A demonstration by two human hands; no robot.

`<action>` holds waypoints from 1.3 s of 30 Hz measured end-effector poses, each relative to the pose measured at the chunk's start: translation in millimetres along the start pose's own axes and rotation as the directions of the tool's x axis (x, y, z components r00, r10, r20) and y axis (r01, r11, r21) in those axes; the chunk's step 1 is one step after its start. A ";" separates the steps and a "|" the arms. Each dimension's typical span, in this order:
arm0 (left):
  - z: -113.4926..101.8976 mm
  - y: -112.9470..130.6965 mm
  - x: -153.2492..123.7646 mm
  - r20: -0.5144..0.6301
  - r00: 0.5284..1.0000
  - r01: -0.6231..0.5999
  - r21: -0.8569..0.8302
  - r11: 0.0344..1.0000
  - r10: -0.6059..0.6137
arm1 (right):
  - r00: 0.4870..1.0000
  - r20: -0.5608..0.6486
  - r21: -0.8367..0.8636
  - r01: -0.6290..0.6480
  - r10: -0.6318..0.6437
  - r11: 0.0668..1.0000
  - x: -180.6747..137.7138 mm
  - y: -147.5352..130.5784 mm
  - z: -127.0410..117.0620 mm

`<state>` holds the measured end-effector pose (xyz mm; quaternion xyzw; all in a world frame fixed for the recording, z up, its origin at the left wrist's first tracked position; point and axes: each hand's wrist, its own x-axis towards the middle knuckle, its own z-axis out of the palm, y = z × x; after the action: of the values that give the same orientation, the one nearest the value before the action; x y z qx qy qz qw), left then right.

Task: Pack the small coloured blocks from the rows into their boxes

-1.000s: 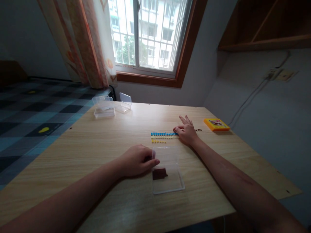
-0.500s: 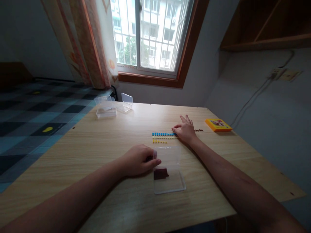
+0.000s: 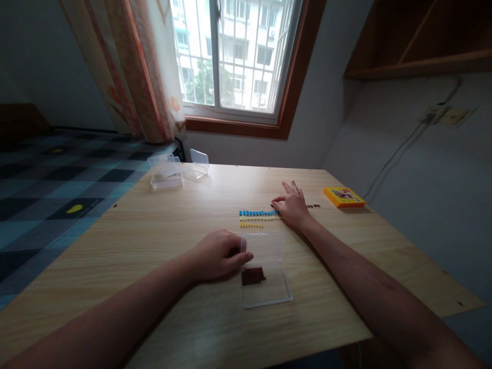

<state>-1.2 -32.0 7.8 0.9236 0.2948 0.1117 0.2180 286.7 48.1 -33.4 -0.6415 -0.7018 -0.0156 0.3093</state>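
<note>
My left hand (image 3: pixel 221 254) rests on the table, thumb and fingers closed on the left edge of a clear plastic box (image 3: pixel 286 299). The box lies with its lid (image 3: pixel 265 246) raised behind it, and a dark brown block of small pieces (image 3: pixel 252 276) lies inside. Farther off, my right hand (image 3: pixel 292 209) pinches a small dark brown piece (image 3: pixel 272 205) between thumb and forefinger, other fingers lifted. Rows of tiny blue pieces (image 3: pixel 253 213), cream pieces (image 3: pixel 255 219) and yellow pieces (image 3: pixel 249 225) run beside it. More brown pieces (image 3: pixel 315 206) show past its wrist, partly hidden.
Open clear plastic boxes (image 3: pixel 167 180) stand at the table's far left, with another clear box (image 3: pixel 197 174) beside them. An orange-yellow box (image 3: pixel 345 197) lies at the right. Beyond the wooden table (image 3: pixel 146 246) are a bed (image 3: pixel 80 179) and a window (image 3: pixel 246 56).
The view has shifted slightly. Both hands stay nearly in place; a dark piece now shows more plainly at my right fingertips.
</note>
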 end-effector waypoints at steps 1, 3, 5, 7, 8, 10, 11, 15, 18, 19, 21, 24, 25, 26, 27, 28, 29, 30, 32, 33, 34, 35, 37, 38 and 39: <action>-0.1 0.2 0.1 0.000 1.000 0.000 0.000 1.000 0.000 | 1.000 0.003 -0.004 -0.003 0.003 1.000 -0.1 -0.3 -0.7; 0.0 0.1 0.4 0.004 1.000 0.002 -0.001 1.000 -0.002 | 1.000 0.014 -0.013 -0.008 0.008 1.000 -0.4 -1.1 -1.4; 0.7 -0.7 0.6 0.006 1.000 0.004 -0.001 1.000 -0.004 | 1.000 0.029 -0.024 -0.010 0.011 1.000 -0.5 -1.7 -1.4; 1.7 -1.9 0.7 0.006 1.000 0.000 -0.002 1.000 0.000 | 0.999 0.043 -0.036 -0.013 0.014 0.999 -0.3 -1.9 -1.1; 2.1 -2.4 0.7 0.005 1.000 -0.004 -0.003 1.000 0.004 | 0.999 0.049 -0.042 -0.015 0.017 0.999 -0.1 -1.9 -1.0; 2.4 -2.7 0.7 0.001 1.000 -0.012 -0.008 1.000 0.012 | 0.998 0.059 -0.056 -0.019 0.022 0.998 0.4 -1.5 -1.0; 2.2 -2.4 0.7 -0.002 1.000 -0.013 -0.011 1.000 0.013 | 0.998 0.063 -0.063 -0.020 0.024 0.998 0.7 -1.2 -1.0; 0.6 0.2 0.9 -0.010 1.000 -0.007 -0.012 1.000 0.007 | 0.997 0.074 -0.089 -0.002 0.009 0.996 1.3 -1.2 -1.7; 0.0 1.0 1.0 -0.011 1.000 -0.005 -0.005 1.000 0.005 | 0.997 0.078 -0.106 0.030 -0.022 0.994 1.1 -2.4 -3.1; 0.0 1.0 1.1 -0.011 1.000 -0.003 -0.004 1.000 0.003 | 0.997 0.076 -0.111 0.042 -0.034 0.993 0.8 -3.0 -3.7; -0.2 0.7 1.2 -0.009 1.000 -0.003 -0.004 1.000 0.003 | 0.996 0.071 -0.119 0.066 -0.058 0.991 -0.3 -4.2 -4.5; -0.6 0.8 1.4 -0.008 1.000 -0.006 -0.009 1.000 0.006 | 0.994 0.060 -0.119 0.098 -0.091 0.988 -2.5 -6.2 -4.8; -0.8 0.9 1.5 -0.008 1.000 -0.006 -0.010 1.000 0.006 | 0.993 0.054 -0.116 0.106 -0.100 0.988 -3.1 -7.0 -5.2; -0.9 1.1 1.5 -0.008 1.000 -0.006 -0.011 1.000 0.006 | 0.993 0.047 -0.111 0.112 -0.108 0.987 -3.3 -7.9 -6.3; -1.0 1.3 1.5 -0.007 1.000 -0.006 -0.012 1.000 0.006 | 0.993 0.035 -0.106 0.116 -0.113 0.988 -3.1 -8.8 -8.3; -1.0 1.5 1.4 -0.007 1.000 -0.007 -0.013 1.000 0.007 | 0.993 0.019 -0.100 0.119 -0.117 0.988 -2.6 -10.0 -11.9; -0.9 1.6 1.4 -0.008 1.000 -0.010 -0.013 1.000 0.010 | 0.993 -0.001 -0.094 0.119 -0.120 0.988 -2.0 -11.5 -17.5; -0.8 1.6 1.3 -0.008 1.000 -0.015 -0.015 1.000 0.015 | 0.993 -0.024 -0.093 0.117 -0.119 0.989 -1.7 -13.3 -25.3; -0.5 1.4 0.9 -0.011 1.000 -0.021 -0.018 1.000 0.021 | 0.987 -0.087 -0.066 0.128 -0.134 0.990 -3.7 -18.8 -48.4; -0.4 1.3 0.7 -0.012 1.000 -0.022 -0.018 1.000 0.022 | 0.982 -0.120 -0.041 0.143 -0.147 0.989 -7.2 -22.6 -63.3; -0.2 1.1 0.5 -0.013 1.000 -0.022 -0.016 1.000 0.022 | 0.967 -0.173 0.042 0.195 -0.186 0.980 -12.7 -27.4 -79.7; -0.2 1.0 0.3 -0.012 1.000 -0.020 -0.012 1.000 0.020 | 0.955 -0.198 0.147 0.252 -0.222 0.956 -20.6 -33.1 -96.8; -0.2 1.1 -0.2 -0.010 1.000 -0.015 -0.001 1.000 0.015 | 0.948 -0.120 0.352 0.318 -0.294 0.880 -42.3 -46.5 -129.0; -0.2 1.3 -0.3 -0.010 1.000 -0.011 0.003 1.000 0.011 | 0.929 -0.058 0.439 0.352 -0.365 0.827 -55.0 -53.8 -142.0; -0.3 1.5 -0.5 -0.011 1.000 -0.008 0.004 1.000 0.008 | 0.891 0.044 0.510 0.369 -0.452 0.777 -67.9 -60.9 -152.0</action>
<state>-0.9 -33.3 8.7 0.9246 0.2925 0.1169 0.2140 293.2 -86.8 81.4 -0.3720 -0.8287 0.1476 0.3912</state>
